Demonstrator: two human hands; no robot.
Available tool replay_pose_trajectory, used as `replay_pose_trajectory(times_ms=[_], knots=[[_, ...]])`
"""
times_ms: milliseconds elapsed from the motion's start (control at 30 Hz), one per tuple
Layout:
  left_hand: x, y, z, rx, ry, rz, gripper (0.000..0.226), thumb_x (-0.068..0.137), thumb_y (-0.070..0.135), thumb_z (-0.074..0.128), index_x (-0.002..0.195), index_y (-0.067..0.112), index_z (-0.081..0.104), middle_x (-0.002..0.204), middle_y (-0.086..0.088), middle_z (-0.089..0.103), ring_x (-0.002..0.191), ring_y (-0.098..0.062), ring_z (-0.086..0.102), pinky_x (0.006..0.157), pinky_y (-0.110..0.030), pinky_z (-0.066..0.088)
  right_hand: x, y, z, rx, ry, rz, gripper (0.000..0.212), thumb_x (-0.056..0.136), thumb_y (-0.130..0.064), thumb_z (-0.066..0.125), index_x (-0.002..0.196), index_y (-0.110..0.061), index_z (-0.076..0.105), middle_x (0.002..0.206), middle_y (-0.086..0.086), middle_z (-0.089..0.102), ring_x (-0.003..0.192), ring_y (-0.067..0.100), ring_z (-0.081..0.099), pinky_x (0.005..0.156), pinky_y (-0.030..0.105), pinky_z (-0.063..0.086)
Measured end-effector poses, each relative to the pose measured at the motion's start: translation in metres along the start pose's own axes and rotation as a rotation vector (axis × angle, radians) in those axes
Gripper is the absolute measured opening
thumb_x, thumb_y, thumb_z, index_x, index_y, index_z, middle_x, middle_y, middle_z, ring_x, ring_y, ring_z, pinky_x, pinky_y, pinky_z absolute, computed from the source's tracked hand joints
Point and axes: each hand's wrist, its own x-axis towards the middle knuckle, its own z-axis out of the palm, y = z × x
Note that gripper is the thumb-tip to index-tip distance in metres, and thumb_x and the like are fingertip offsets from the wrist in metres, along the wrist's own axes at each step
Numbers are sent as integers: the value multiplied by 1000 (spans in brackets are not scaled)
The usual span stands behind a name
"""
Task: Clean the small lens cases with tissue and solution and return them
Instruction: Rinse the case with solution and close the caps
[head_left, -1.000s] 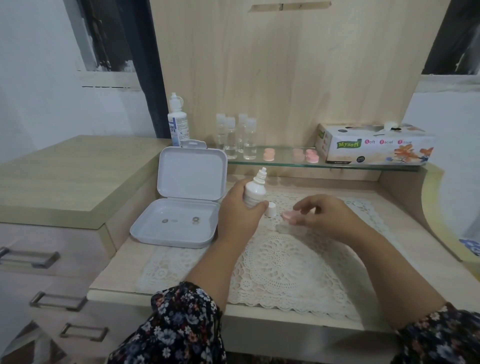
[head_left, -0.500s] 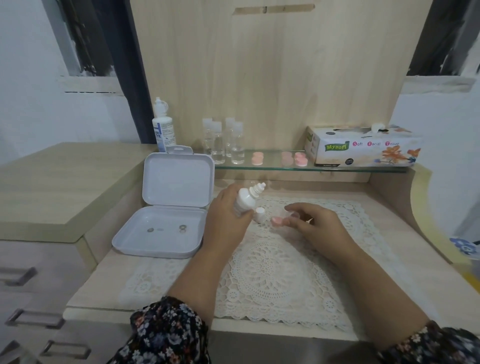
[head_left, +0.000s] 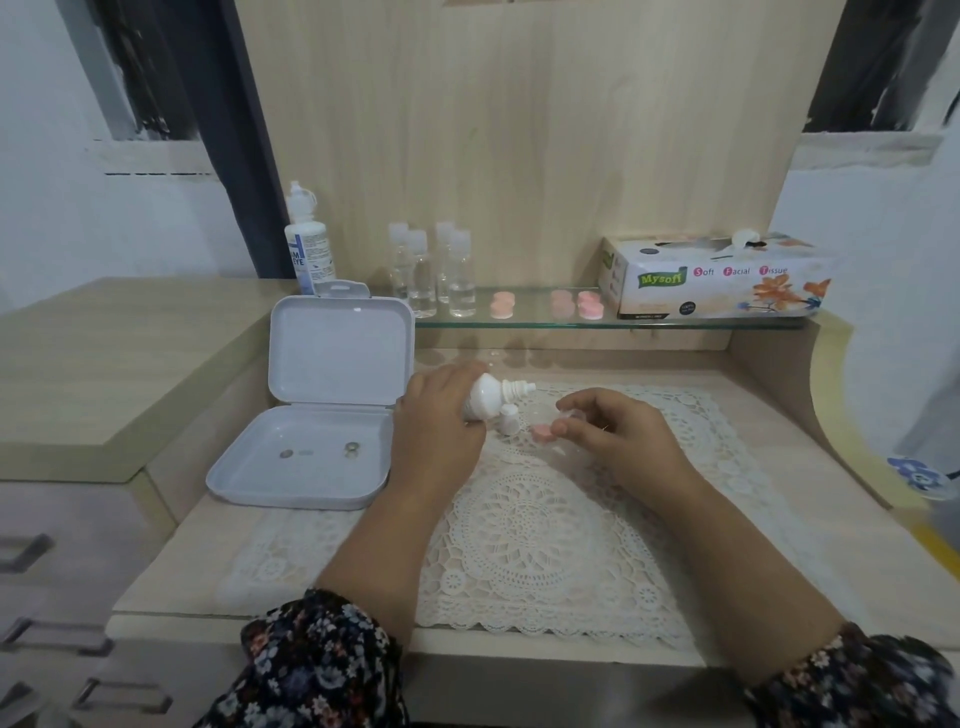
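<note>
My left hand (head_left: 436, 421) grips a small white solution bottle (head_left: 491, 396), uncapped and tipped with its nozzle pointing right. The bottle's white cap (head_left: 508, 420) stands on the lace mat just below it. My right hand (head_left: 613, 434) pinches a small clear lens case (head_left: 574, 415) above the mat; a pink lid (head_left: 543, 431) lies beside its fingertips. More pink lens cases (head_left: 589, 305) sit on the glass shelf (head_left: 519, 323), next to the tissue box (head_left: 717, 275).
An open white plastic box (head_left: 322, 415) lies at the left of the mat. Several clear vials (head_left: 434, 273) and a tall solution bottle (head_left: 309, 244) stand at the back. A raised wooden counter (head_left: 104, 353) with drawers is on the left; a curved wooden side wall (head_left: 779, 374) is on the right.
My left hand has lifted the small bottle and tipped it from upright toward the right. My right hand has stayed over the mat with the clear case, near the pink lid.
</note>
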Motion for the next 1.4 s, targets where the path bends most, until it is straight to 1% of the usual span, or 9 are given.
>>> replay_pose_trajectory(times_ms=[100, 233, 333, 500, 633, 933, 1133, 1267, 1400], knots=[[-1, 0, -1, 72, 53, 58, 57, 65, -6, 66, 115, 21, 64, 110, 7, 63, 101, -25, 51, 81, -41, 40, 1, 0, 0, 47, 4, 25, 21, 75, -28, 81, 92, -29, 70, 78, -6, 63, 71, 6, 57, 61, 11, 45], [-1, -1, -1, 134, 125, 103, 57, 60, -9, 67, 109, 21, 65, 105, 7, 64, 100, -22, 49, 78, -35, 31, 0, -1, 0, 51, -9, 34, 23, 75, -26, 83, 95, -26, 70, 70, -13, 64, 67, 0, 58, 61, 9, 46], [-1, -2, -2, 142, 138, 125, 58, 59, -10, 68, 108, 21, 65, 106, 7, 63, 102, -19, 46, 80, -36, 31, 0, -2, 0, 43, -4, 29, 22, 75, -26, 82, 93, -26, 70, 65, -17, 62, 63, -4, 56, 59, 7, 44], [-1, 1, -3, 176, 118, 149, 58, 60, -10, 68, 109, 22, 66, 107, 7, 63, 107, -26, 52, 84, -37, 31, 0, -2, 0, 41, -8, 36, 22, 74, -28, 82, 91, -29, 70, 71, -11, 63, 65, -2, 56, 60, 10, 46], [0, 0, -4, 182, 124, 157, 58, 61, -9, 67, 110, 22, 67, 106, 7, 63, 108, -24, 51, 86, -36, 29, 0, -4, 1, 23, -8, 32, 22, 73, -29, 81, 92, -29, 69, 75, -5, 63, 63, -4, 55, 59, 8, 45], [1, -1, -3, 145, 127, 159, 59, 60, -9, 65, 109, 24, 67, 106, 8, 63, 109, -22, 48, 89, -34, 24, -1, -5, 1, -16, -18, 18, 22, 76, -25, 79, 96, -26, 70, 78, -3, 62, 59, -7, 52, 58, 7, 43], [1, -1, -3, 140, 122, 142, 60, 61, -9, 68, 111, 24, 68, 108, 8, 63, 111, -20, 46, 89, -34, 24, -1, -5, 1, -34, -28, 14, 24, 76, -26, 79, 98, -23, 71, 72, -6, 59, 57, -7, 50, 56, 8, 42], [0, 0, -3, 150, 132, 150, 61, 60, -11, 68, 110, 24, 67, 108, 8, 63, 111, -19, 44, 89, -35, 26, -1, -5, 0, -35, -35, 19, 21, 75, -28, 80, 93, -29, 69, 78, -3, 64, 60, -7, 52, 59, 9, 44], [1, -1, -3, 158, 137, 158, 61, 60, -10, 67, 110, 24, 68, 107, 9, 63, 110, -19, 45, 88, -35, 26, -2, -5, 0, -41, -44, 14, 21, 75, -28, 80, 93, -29, 69, 74, -8, 63, 59, -7, 53, 59, 9, 44]])
